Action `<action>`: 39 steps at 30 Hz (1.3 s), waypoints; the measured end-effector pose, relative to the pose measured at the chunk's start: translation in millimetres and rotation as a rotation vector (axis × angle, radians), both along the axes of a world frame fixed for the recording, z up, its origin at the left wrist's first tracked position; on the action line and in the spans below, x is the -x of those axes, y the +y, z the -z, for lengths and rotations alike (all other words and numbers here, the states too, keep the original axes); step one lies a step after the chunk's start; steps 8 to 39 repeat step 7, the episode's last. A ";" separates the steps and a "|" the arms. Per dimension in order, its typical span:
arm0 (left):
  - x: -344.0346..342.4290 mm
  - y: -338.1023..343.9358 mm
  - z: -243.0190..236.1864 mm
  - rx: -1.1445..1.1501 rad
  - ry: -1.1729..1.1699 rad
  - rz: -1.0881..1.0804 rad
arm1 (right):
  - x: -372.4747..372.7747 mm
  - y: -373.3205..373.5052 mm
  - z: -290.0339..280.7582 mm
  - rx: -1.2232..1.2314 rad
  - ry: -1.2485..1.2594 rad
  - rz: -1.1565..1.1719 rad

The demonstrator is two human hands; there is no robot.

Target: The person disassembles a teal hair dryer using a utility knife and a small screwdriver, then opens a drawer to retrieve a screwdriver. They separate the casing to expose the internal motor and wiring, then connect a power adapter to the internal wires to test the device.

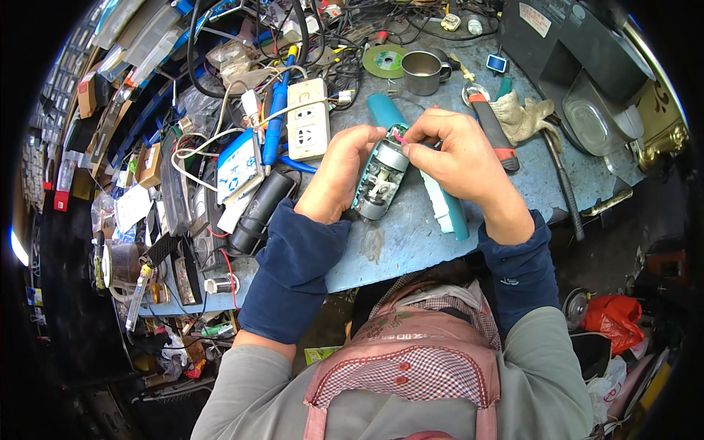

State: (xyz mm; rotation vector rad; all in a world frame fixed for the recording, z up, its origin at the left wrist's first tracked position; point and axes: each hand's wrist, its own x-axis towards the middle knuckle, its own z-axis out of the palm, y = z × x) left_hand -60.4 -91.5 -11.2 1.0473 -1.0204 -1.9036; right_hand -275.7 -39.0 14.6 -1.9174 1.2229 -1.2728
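An opened power tool with a teal housing point(387, 111) lies on the bench in front of me. Its motor and metal gear parts point(381, 178) are exposed. My left hand point(339, 170) grips the tool along its left side, thumb near the upper end of the motor. My right hand point(460, 152) is closed in a pinch over the same end, on a small pink piece, perhaps a wire; the fingertips partly hide it. Beneath my right wrist lies a separate teal housing half point(453, 214) with a pale, ragged inner edge.
A white power strip point(307, 117) and blue pen-like tool point(275, 121) lie to the left, beside tangled cables. Behind are a metal mug point(423, 72) and green grinding disc point(383, 61). At right are an angle grinder point(494, 132), glove point(522, 117) and dark rod point(563, 183).
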 end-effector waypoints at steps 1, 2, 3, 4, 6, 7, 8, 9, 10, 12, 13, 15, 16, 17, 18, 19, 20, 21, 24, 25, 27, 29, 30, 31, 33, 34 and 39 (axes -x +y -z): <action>0.0 0.4 -1.2 -0.006 0.005 0.003 | 0.6 0.2 -0.8 -0.051 -0.016 -0.007; 0.3 0.9 -2.0 -0.012 0.011 0.007 | 1.6 0.6 -2.7 -0.101 -0.032 -0.014; 0.4 1.9 -2.4 -0.017 0.027 0.008 | 1.8 0.8 -4.1 -0.152 -0.047 -0.023; 0.5 3.0 -2.7 -0.022 0.043 0.009 | 3.0 0.1 -4.6 -0.209 -0.073 -0.040; 0.4 1.9 -1.4 0.021 0.043 0.027 | 6.4 -2.1 -5.1 -0.322 -0.126 -0.074; -0.2 -1.5 1.9 0.069 0.027 0.043 | 5.9 -3.0 -1.8 -0.302 -0.146 -0.065; -0.2 -1.5 1.9 0.069 0.027 0.043 | 5.9 -3.0 -1.8 -0.302 -0.146 -0.065; -0.2 -1.5 1.9 0.069 0.027 0.043 | 5.9 -3.0 -1.8 -0.302 -0.146 -0.065; -0.2 -1.5 1.9 0.069 0.027 0.043 | 5.9 -3.0 -1.8 -0.302 -0.146 -0.065; -0.2 -1.5 1.9 0.069 0.027 0.043 | 5.9 -3.0 -1.8 -0.302 -0.146 -0.065; -0.2 -1.5 1.9 0.069 0.027 0.043 | 5.9 -3.0 -1.8 -0.302 -0.146 -0.065; -0.2 -1.5 1.9 0.069 0.027 0.043 | 5.9 -3.0 -1.8 -0.302 -0.146 -0.065; -0.2 -1.5 1.9 0.069 0.027 0.043 | 5.9 -3.0 -1.8 -0.302 -0.146 -0.065; -0.2 -1.5 1.9 0.069 0.027 0.043 | 5.9 -3.0 -1.8 -0.302 -0.146 -0.065; -0.2 -1.5 1.9 0.069 0.027 0.043 | 5.9 -3.0 -1.8 -0.302 -0.146 -0.065; -0.2 -1.5 1.9 0.069 0.027 0.043 | 5.9 -3.0 -1.8 -0.302 -0.146 -0.065; -0.2 -1.5 1.9 0.069 0.027 0.043 | 5.9 -3.0 -1.8 -0.302 -0.146 -0.065; -0.2 -1.5 1.9 0.069 0.027 0.043 | 5.9 -3.0 -1.8 -0.302 -0.146 -0.065; -0.2 -1.5 1.9 0.069 0.027 0.043 | 5.9 -3.0 -1.8 -0.302 -0.146 -0.065; -0.2 -1.5 1.9 0.069 0.027 0.043 | 5.9 -3.0 -1.8 -0.302 -0.146 -0.065; -0.2 -1.5 1.9 0.069 0.027 0.043 | 5.9 -3.0 -1.8 -0.302 -0.146 -0.065; -0.2 -1.5 1.9 0.069 0.027 0.043 | 5.9 -3.0 -1.8 -0.302 -0.146 -0.065; -0.2 -1.5 1.9 0.069 0.027 0.043 | 5.9 -3.0 -1.8 -0.302 -0.146 -0.065; -0.2 -1.5 1.9 0.069 0.027 0.043 | 5.9 -3.0 -1.8 -0.302 -0.146 -0.065; -0.2 -1.5 1.9 0.069 0.027 0.043 | 5.9 -3.0 -1.8 -0.302 -0.146 -0.065; -0.2 -1.5 1.9 0.069 0.027 0.043 | 5.9 -3.0 -1.8 -0.302 -0.146 -0.065; -0.2 -1.5 1.9 0.069 0.027 0.043 | 5.9 -3.0 -1.8 -0.302 -0.146 -0.065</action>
